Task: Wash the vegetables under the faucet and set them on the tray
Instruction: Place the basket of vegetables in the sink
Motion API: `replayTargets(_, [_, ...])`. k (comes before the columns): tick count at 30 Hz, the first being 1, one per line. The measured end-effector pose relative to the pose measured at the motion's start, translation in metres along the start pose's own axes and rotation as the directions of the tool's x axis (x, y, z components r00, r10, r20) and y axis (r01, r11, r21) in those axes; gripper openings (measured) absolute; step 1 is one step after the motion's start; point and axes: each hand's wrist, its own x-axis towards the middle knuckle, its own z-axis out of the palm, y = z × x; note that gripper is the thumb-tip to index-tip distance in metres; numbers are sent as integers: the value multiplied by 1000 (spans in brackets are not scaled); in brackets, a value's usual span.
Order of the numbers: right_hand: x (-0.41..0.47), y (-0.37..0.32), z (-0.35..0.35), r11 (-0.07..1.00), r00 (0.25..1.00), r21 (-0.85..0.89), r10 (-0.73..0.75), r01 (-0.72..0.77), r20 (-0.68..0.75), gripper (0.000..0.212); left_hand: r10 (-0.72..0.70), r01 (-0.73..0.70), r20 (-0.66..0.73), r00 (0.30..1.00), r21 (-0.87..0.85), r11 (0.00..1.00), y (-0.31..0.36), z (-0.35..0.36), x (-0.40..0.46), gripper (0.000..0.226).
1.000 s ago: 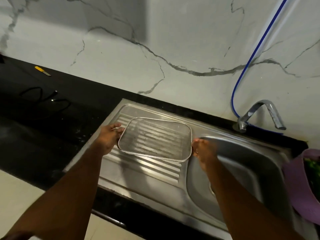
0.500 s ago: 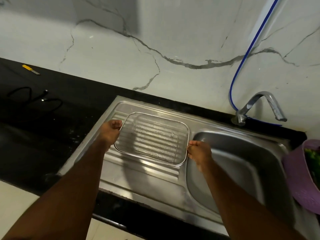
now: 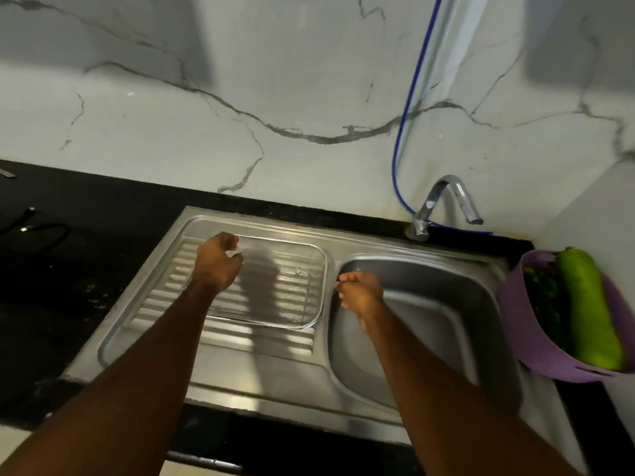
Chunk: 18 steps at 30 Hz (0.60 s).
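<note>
At frame centre, the clear, round-cornered tray (image 3: 285,286) lay flat on the ribbed steel drainboard (image 3: 165,297). Left hand (image 3: 217,266) hovered above its left edge, fingers loosely curled, holding nothing. Right hand (image 3: 360,293), likewise curled and empty, had left the rim. Smooth green gourd (image 3: 589,310) sat in the woven purple basket (image 3: 515,324), right edge.

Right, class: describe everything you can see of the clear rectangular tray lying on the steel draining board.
The clear rectangular tray looks like glass or clear plastic, with rounded corners and a raised rim. It lies flat on the ribbed steel draining board, whose ridges show through it, just left of the sink basin. It holds no vegetables. The left hand hangs over its left end, hiding that part; contact cannot be told. The right hand is beside its right edge, apart.
</note>
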Motion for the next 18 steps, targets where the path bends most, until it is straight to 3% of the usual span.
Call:
replayTargets(5, [-13,-14,-42,997,998,70,-16,20,-63,25,117,-119,45,992,44,992,62,48,-13,20])
replayTargets(8, [-16,-11,-82,996,996,76,-37,43,-83,25,145,-151,163,976,23,988,105,89,-23,14])
replayTargets(13, [-24,15,-160,998,985,61,14,-4,-173,12,326,-370,344,881,70,926,168,152,-42,6])
replayTargets(18, [-20,69,-232,997,950,75,40,-17,-311,15,360,-446,504,785,55,893,211,223,-72,13])
